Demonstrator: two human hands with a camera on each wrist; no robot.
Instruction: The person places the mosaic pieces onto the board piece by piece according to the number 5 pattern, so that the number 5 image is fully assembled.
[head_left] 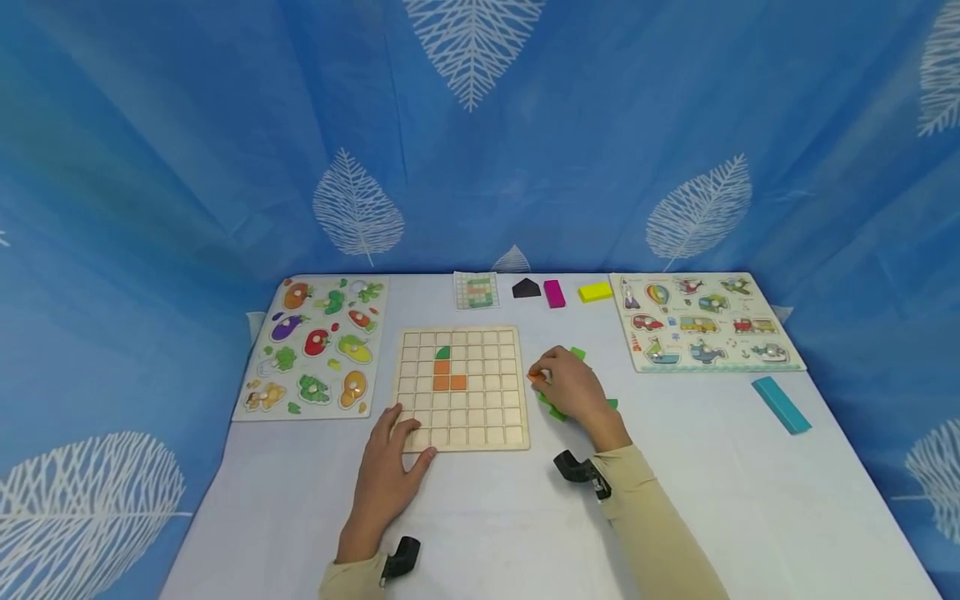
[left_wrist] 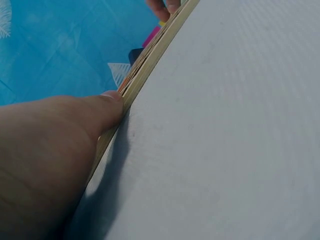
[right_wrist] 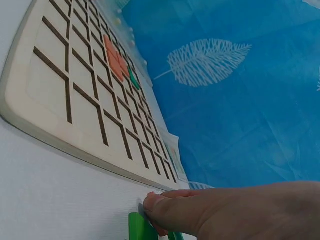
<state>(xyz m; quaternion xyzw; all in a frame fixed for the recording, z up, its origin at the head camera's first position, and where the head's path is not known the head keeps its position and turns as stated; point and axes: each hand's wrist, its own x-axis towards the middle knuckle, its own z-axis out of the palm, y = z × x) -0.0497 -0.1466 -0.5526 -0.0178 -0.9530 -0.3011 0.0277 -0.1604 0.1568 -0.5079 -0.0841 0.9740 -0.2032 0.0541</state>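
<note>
A person is sitting at a white table. Nearest, the left hand is lying flat, fingers straight and spread, pressing on the near left corner of a wooden grid board. Just past the board's right edge, the right hand is curling its fingers around a small orange piece, pinching it at the fingertips, over a scatter of green pieces. The board's open squares are lying directly to the left of that piece. Farther in, three orange squares and a green piece are sitting on the grid.
</note>
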